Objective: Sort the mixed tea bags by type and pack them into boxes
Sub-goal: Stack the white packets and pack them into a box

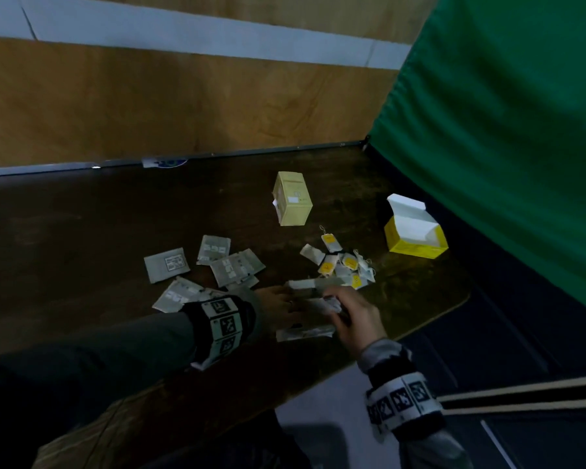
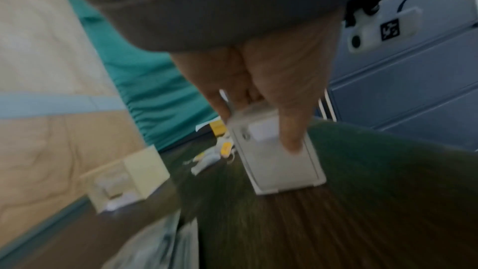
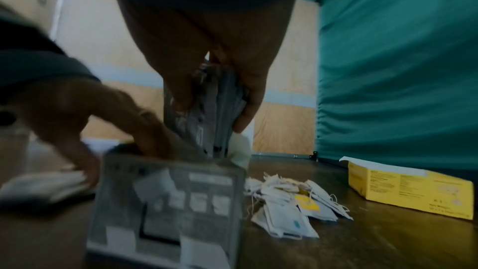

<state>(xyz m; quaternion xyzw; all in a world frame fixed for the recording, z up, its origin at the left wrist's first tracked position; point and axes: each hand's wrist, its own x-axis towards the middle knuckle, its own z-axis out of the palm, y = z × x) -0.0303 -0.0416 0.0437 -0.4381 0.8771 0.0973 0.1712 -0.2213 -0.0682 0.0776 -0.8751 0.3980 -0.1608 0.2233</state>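
Note:
Several grey foil tea sachets (image 1: 232, 265) lie scattered on the dark wooden table (image 1: 99, 231). To their right sits a pile of white paper tea bags with yellow tags (image 1: 345, 265). My left hand (image 1: 278, 304) pinches one grey sachet (image 2: 276, 156) between thumb and fingers just above the table. Close beside it, my right hand (image 1: 349, 309) grips a stack of grey sachets (image 3: 214, 114) held on edge. A closed pale yellow box (image 1: 293, 199) stands behind the pile. At the right, a bright yellow box (image 1: 415, 231) has its lid open.
A wooden wall panel (image 1: 183, 106) runs along the table's far edge. A green curtain (image 1: 504, 130) hangs close behind the bright yellow box. The table's rounded front right corner (image 1: 460, 299) lies near my right hand. Both wrist views are blurred.

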